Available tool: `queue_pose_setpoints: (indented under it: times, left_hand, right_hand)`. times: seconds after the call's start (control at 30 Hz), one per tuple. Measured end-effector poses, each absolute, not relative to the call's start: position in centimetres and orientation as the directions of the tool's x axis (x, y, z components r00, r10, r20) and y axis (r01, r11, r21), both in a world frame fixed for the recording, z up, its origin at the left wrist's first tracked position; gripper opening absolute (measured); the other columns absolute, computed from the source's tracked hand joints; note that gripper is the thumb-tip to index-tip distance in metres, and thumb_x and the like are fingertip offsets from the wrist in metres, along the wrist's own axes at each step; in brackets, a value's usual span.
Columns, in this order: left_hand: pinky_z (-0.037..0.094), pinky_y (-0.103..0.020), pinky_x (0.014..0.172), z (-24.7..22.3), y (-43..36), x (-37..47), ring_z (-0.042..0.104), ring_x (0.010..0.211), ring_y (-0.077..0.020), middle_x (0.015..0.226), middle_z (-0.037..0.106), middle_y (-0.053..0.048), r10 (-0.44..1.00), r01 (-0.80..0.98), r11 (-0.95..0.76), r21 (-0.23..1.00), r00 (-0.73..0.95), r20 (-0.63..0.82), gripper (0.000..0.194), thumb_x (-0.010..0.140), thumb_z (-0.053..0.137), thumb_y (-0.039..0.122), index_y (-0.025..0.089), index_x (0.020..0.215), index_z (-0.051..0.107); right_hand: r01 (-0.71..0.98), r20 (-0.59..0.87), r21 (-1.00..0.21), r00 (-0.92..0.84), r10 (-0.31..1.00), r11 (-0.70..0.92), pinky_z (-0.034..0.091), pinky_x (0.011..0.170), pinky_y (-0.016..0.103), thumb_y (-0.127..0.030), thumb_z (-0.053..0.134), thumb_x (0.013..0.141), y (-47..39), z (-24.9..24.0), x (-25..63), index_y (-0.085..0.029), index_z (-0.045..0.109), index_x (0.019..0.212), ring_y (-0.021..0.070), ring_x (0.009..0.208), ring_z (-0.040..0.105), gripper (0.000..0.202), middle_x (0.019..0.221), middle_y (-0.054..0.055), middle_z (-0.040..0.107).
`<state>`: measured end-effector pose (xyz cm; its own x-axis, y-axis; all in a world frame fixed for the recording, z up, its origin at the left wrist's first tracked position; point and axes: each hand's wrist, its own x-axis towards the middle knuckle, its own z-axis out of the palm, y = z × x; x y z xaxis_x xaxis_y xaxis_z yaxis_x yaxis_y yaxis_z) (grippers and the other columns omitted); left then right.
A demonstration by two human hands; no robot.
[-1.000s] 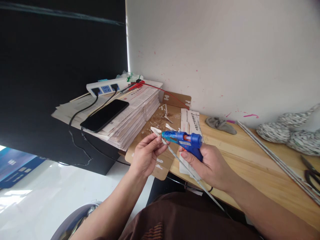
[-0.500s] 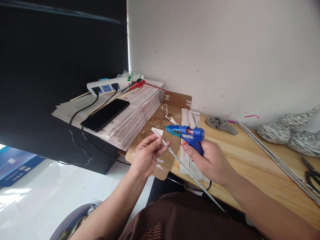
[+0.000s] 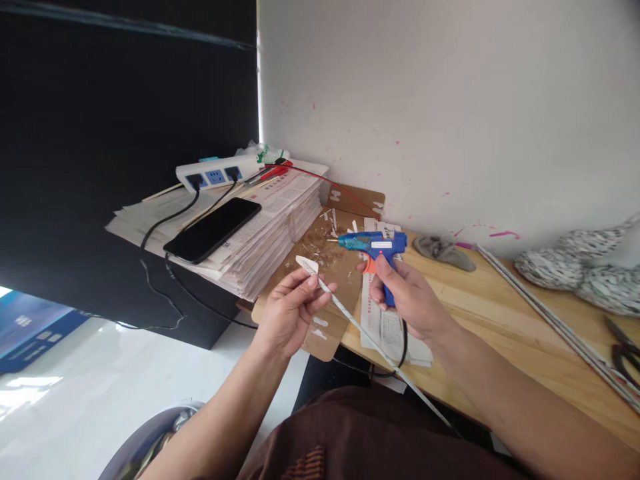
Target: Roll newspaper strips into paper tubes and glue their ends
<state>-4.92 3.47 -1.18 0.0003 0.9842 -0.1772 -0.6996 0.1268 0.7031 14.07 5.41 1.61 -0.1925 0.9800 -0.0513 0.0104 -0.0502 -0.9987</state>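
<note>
My left hand [image 3: 295, 310] pinches a long thin rolled-paper stick [image 3: 370, 340] near its upper end, where a pointed white paper flap [image 3: 307, 264] sticks out past the fingertips. The stick slants down to the right toward my lap. In my right hand [image 3: 410, 293] is a blue glue gun [image 3: 373, 244] with an orange trigger, its metal nozzle pointing left, above and to the right of the flap. Nozzle and paper are apart. Behind them lies a brown cardboard sheet [image 3: 290, 273] with white scraps and glue marks.
Left, a newspaper stack [image 3: 305, 220] carries a black phone [image 3: 213, 230] and a power strip [image 3: 220, 172]. On the wooden table [image 3: 460, 320] are printed paper strips [image 3: 395, 333], a grey cloth [image 3: 443, 252], long paper sticks [image 3: 545, 313], woven pieces [image 3: 600, 267] and scissors [image 3: 625, 353].
My right hand has turned the glue gun more level and raised it off the paper flap. My left hand has shifted slightly left and the flap has turned.
</note>
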Motion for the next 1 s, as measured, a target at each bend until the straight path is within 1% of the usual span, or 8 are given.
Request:
queue_pose_setpoints:
  times: [0.07, 0.17, 0.27, 0.57, 0.7, 0.77, 0.87, 1.0]
  left_hand:
    - [0.06, -0.022, 0.067, -1.2, 3.3, -5.1, 0.071, 0.084, -0.0234, 0.079, 0.07, -0.003, 0.984, -0.702, 0.128, 0.7, 0.003, -0.177, 0.017, 0.071, 0.073, 0.011, 0.013, 0.086, 0.064]
    - [0.06, -0.022, 0.066, -1.2, 3.1, -5.2, 0.071, 0.083, -0.0229, 0.079, 0.07, -0.002, 0.982, -0.705, 0.132, 0.696, -0.001, -0.188, 0.016, 0.071, 0.073, 0.011, 0.014, 0.085, 0.064]
    - [0.06, -0.023, 0.066, -1.3, 2.8, -5.4, 0.072, 0.081, -0.0217, 0.08, 0.071, -0.002, 0.98, -0.697, 0.136, 0.704, -0.009, -0.199, 0.017, 0.07, 0.073, 0.01, 0.014, 0.083, 0.064]
    - [0.06, -0.024, 0.07, -1.9, 2.5, -5.6, 0.071, 0.081, -0.0214, 0.074, 0.069, 0.0, 0.98, -0.664, 0.152, 0.732, 0.005, -0.199, 0.02, 0.068, 0.076, 0.013, 0.015, 0.084, 0.063]
    - [0.06, -0.023, 0.069, -1.9, 2.4, -5.3, 0.071, 0.079, -0.0188, 0.077, 0.07, -0.001, 0.978, -0.66, 0.162, 0.734, 0.01, -0.206, 0.019, 0.068, 0.076, 0.013, 0.015, 0.083, 0.063]
    - [0.06, -0.023, 0.069, -1.9, 2.4, -5.1, 0.071, 0.077, -0.0173, 0.078, 0.07, -0.001, 0.978, -0.658, 0.166, 0.734, 0.012, -0.21, 0.019, 0.069, 0.075, 0.012, 0.015, 0.083, 0.063]
    - [0.06, -0.024, 0.069, -1.8, 2.4, -4.6, 0.071, 0.08, -0.0183, 0.076, 0.068, -0.001, 0.976, -0.656, 0.18, 0.733, 0.029, -0.214, 0.02, 0.069, 0.075, 0.013, 0.015, 0.085, 0.063]
    - [0.059, -0.022, 0.067, -1.4, 2.7, -3.2, 0.07, 0.076, -0.0156, 0.077, 0.069, -0.001, 0.977, -0.658, 0.19, 0.729, 0.058, -0.203, 0.018, 0.07, 0.075, 0.013, 0.015, 0.084, 0.063]
  right_hand:
    - [-0.108, -0.185, -0.973, -0.152, 0.971, -0.203, 0.027, 0.036, 0.018, -0.062, 0.051, 0.082, 7.0, 0.6, 13.1, -0.017, 0.054, 0.087, 0.0069, 0.039, 0.042, 0.045, 0.055, -0.003, 0.054]
    - [-0.273, -0.394, -0.866, -0.145, 0.908, -0.419, 0.028, 0.033, 0.018, -0.061, 0.046, 0.086, 9.7, -0.9, 11.3, -0.017, 0.049, 0.079, 0.0081, 0.039, 0.047, 0.045, 0.059, 0.001, 0.059]
    - [-0.383, -0.472, -0.768, -0.204, 0.858, -0.513, 0.03, 0.032, 0.017, -0.055, 0.037, 0.092, 12.1, -2.2, 9.3, -0.018, 0.048, 0.079, 0.0083, 0.038, 0.048, 0.041, 0.06, 0.001, 0.061]
    - [-0.37, -0.587, -0.69, -0.217, 0.78, -0.622, 0.045, 0.037, 0.022, -0.046, 0.023, 0.098, 14.3, -2.9, 5.4, -0.017, 0.043, 0.081, 0.0119, 0.042, 0.054, 0.039, 0.059, 0.003, 0.059]
    - [-0.232, -0.624, -0.683, -0.306, 0.718, -0.693, 0.051, 0.046, 0.028, -0.05, 0.025, 0.097, 12.8, -1.9, 7.1, -0.015, 0.047, 0.085, 0.0153, 0.053, 0.06, 0.042, 0.069, 0.007, 0.061]
    - [-0.094, -0.583, -0.774, -0.282, 0.762, -0.627, 0.052, 0.051, 0.027, -0.05, 0.038, 0.094, 11.1, -1.2, 8.8, -0.015, 0.051, 0.089, 0.0144, 0.058, 0.061, 0.038, 0.077, 0.007, 0.062]
    - [0.125, -0.379, -0.925, -0.273, 0.884, -0.358, 0.051, 0.057, 0.023, -0.048, 0.063, 0.081, 7.4, -0.3, 11.5, -0.017, 0.056, 0.099, 0.0136, 0.067, 0.062, 0.036, 0.084, 0.005, 0.064]
    - [0.196, -0.244, -0.965, -0.422, 0.873, -0.175, 0.051, 0.06, 0.026, -0.044, 0.061, 0.083, 2.6, 0.4, 14.0, -0.019, 0.054, 0.105, 0.0135, 0.066, 0.062, 0.034, 0.083, 0.003, 0.064]
